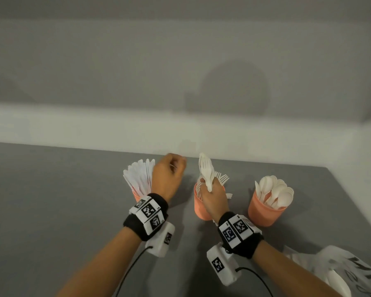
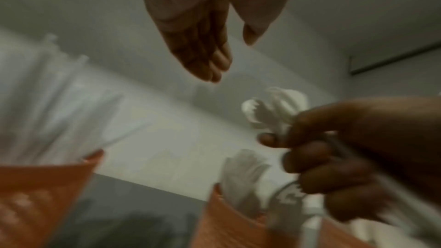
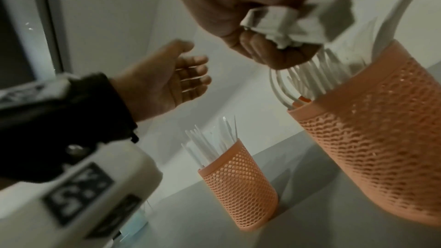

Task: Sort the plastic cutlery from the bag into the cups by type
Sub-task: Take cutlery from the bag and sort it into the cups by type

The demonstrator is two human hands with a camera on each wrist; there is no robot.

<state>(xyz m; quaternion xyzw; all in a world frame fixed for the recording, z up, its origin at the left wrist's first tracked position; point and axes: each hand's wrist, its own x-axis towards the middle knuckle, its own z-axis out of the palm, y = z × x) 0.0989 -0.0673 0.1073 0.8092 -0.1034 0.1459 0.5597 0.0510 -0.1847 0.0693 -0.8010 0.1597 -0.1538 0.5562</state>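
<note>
Three orange mesh cups stand in a row on the grey table (image 1: 73, 200). The left cup (image 3: 238, 186) holds knives (image 1: 139, 176), the middle cup (image 1: 199, 204) forks, the right cup (image 1: 266, 209) spoons. My right hand (image 1: 212, 194) grips a bundle of white cutlery (image 1: 206, 170) just above the middle cup (image 3: 381, 120); fork tines show in the bundle (image 2: 274, 108). My left hand (image 1: 169, 174) hovers beside the knives with relaxed fingers and holds nothing (image 3: 181, 74). The left cup is mostly hidden behind my left wrist in the head view.
A white plastic bag (image 1: 351, 273) with black lettering lies at the near right, and a white piece of cutlery (image 1: 336, 281) shows at its mouth. A white wall runs close behind the cups. The table's right edge slants past the spoon cup.
</note>
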